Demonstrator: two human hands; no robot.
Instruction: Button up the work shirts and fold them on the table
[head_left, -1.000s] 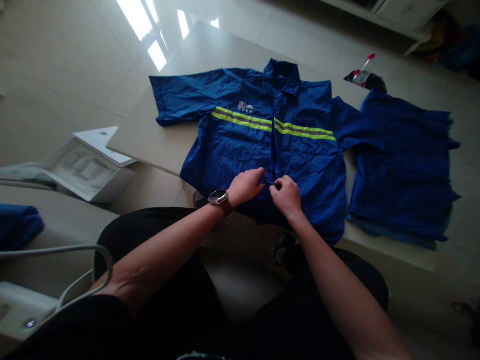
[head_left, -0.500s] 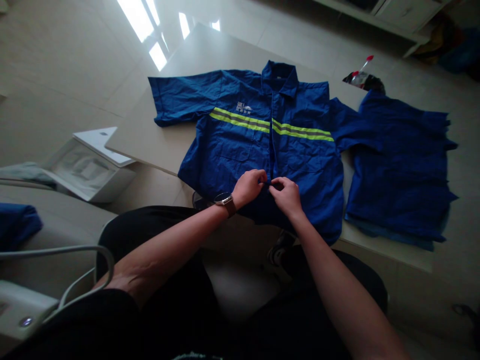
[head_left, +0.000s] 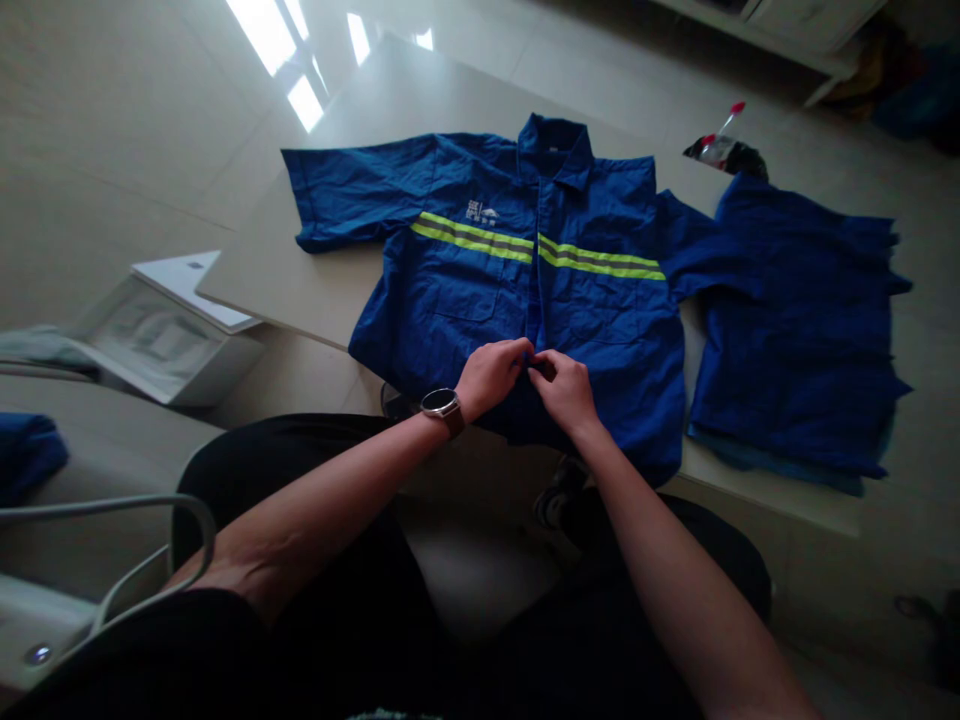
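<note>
Left hand (head_left: 491, 372) and right hand (head_left: 564, 390) are pinching the blue work shirt (head_left: 615, 335) low on its front opening (head_left: 535, 290), fingertips close together, probably so that its two edges are lying side by side; what exactly the fingers are gripping is too small to tell. The shirt is lying front up on the table (head_left: 262, 270), its collar (head_left: 551, 150) pointing away from the person and its hem hanging slightly over the near edge, apparently so that the opening is falling within easy reach. Above the fingers the opening is gaping a little, while a reflective stripe (head_left: 472, 237) is running across both halves, suggesting that the sides are roughly lining up. One sleeve (head_left: 360, 185) is stretching out to the left; the other is reaching toward a pile of blue cloth (head_left: 802, 330) at the right end, perhaps set aside there to leave working room. Beyond the far edge a red-capped bottle (head_left: 724, 145) is showing. Leftward, a white box (head_left: 169, 330) is sitting on the floor.
</note>
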